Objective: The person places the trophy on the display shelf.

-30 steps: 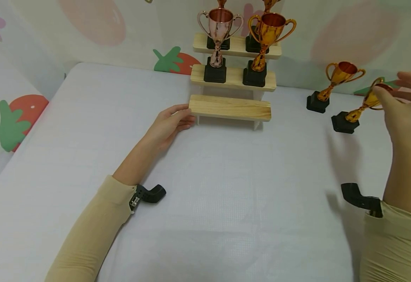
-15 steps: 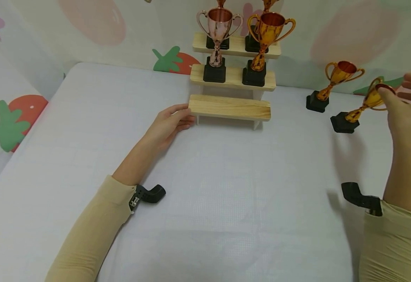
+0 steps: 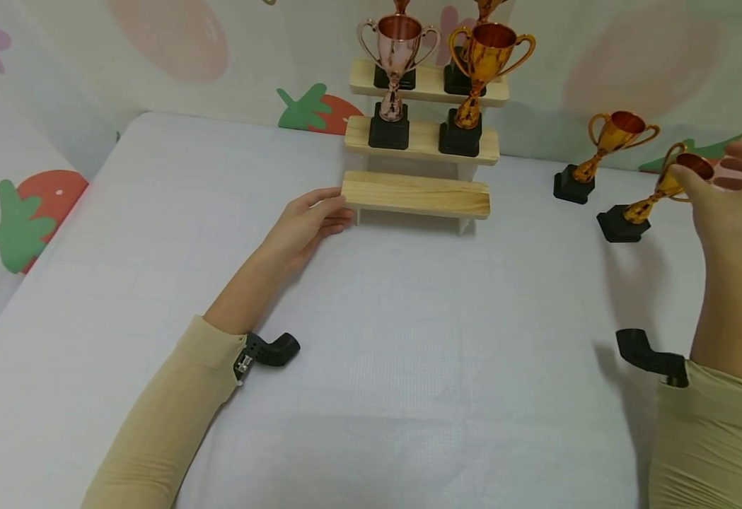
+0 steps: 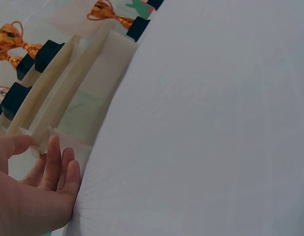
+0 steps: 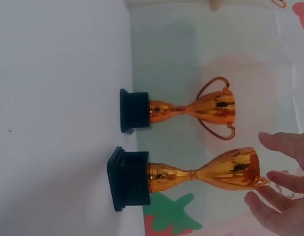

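My left hand [image 3: 303,226] holds the left end of the lowest step of a wooden tiered stand [image 3: 415,194]. In the left wrist view its thumb lies on one side of the plank [image 4: 68,88], with the fingers on the other. At the right, my right hand [image 3: 736,201] is spread around the cup end of a gold trophy [image 3: 641,208] with a black base. The right wrist view shows the thumb apart from the cup and the other fingers [image 5: 262,206] close to its rim and handle; whether they touch it I cannot tell. That trophy stands upright on the table.
Another gold trophy [image 3: 615,134] stands just left of the right hand's one. On the middle step are a rose-coloured trophy [image 3: 396,56] and a gold trophy [image 3: 487,60]; two more stand behind on the upper step [image 3: 431,88]. A patterned backdrop [image 3: 250,42] rises behind the table.
The right hand has shifted slightly, and more of the trophy's rim shows beside the thumb. That trophy has turned a little. The left hand and stand keep their place.
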### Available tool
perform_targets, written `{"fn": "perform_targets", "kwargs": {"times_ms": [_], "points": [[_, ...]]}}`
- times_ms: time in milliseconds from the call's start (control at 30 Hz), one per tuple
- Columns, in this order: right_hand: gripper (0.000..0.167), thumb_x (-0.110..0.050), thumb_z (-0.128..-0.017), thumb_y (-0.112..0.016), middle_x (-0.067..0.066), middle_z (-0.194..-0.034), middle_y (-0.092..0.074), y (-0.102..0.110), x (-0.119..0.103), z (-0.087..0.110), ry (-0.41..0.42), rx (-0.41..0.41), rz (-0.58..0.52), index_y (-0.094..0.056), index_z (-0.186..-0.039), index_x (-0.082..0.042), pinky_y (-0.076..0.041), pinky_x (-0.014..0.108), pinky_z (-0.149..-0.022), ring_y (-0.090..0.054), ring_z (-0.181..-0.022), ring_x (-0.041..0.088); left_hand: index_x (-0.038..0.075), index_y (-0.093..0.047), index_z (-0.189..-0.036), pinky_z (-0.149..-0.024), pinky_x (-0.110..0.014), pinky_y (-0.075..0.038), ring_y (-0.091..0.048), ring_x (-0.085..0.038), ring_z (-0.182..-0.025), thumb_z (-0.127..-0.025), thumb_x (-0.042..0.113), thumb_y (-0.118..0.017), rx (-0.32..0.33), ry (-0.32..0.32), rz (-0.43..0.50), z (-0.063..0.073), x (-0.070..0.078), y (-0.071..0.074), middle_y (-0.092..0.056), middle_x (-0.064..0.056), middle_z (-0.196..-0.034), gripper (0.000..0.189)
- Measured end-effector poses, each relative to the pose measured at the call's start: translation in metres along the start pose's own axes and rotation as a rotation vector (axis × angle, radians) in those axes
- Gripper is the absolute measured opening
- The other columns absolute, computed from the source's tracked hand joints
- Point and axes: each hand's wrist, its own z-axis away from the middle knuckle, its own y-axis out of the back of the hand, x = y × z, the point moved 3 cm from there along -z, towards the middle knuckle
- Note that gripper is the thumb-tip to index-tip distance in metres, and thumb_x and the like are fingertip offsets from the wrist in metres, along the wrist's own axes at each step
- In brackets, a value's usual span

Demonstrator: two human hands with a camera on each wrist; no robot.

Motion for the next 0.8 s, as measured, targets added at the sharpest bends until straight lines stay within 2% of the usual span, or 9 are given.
{"fn": "perform_targets", "kwargs": {"times_ms": [300,533,800], "points": [[0.062,-0.044,-0.103,-0.066,-0.011,-0.160,-0.043,-0.008,0.005,-0.005,0.001,-0.020,-0.023,-0.042,-0.159,-0.034,-0.043,0.017,-0.111,-0.036,-0.111,-0.009,-0.002,-0.045,-0.155,-0.095,-0.023,-0.053,-0.065,-0.010,-0.098,-0.112,0.013,-0.052,-0.003,-0.005,0.002,0.000,0.000,0.001,-0.067,0.002,-0.099,0.046],[0.062,-0.041,-0.102,-0.068,-0.015,-0.151,-0.043,-0.013,0.009,-0.011,0.008,-0.007,-0.022,-0.045,-0.158,-0.028,-0.046,0.014,-0.105,-0.035,-0.107,-0.008,-0.003,-0.045,-0.156,-0.095,-0.023,-0.053,-0.065,-0.011,-0.098,-0.112,0.013,-0.052,-0.012,-0.014,-0.005,0.000,0.000,0.001,-0.067,0.003,-0.097,0.047],[0.062,-0.039,-0.102,-0.069,-0.017,-0.139,-0.042,-0.020,0.011,-0.014,0.040,-0.017,-0.038,-0.046,-0.157,-0.023,-0.047,0.015,-0.106,-0.038,-0.102,-0.010,-0.003,-0.044,-0.156,-0.094,-0.022,-0.053,-0.064,-0.011,-0.098,-0.112,0.014,-0.052,-0.017,-0.016,-0.005,0.000,0.000,0.000,-0.067,0.003,-0.098,0.047]]}}
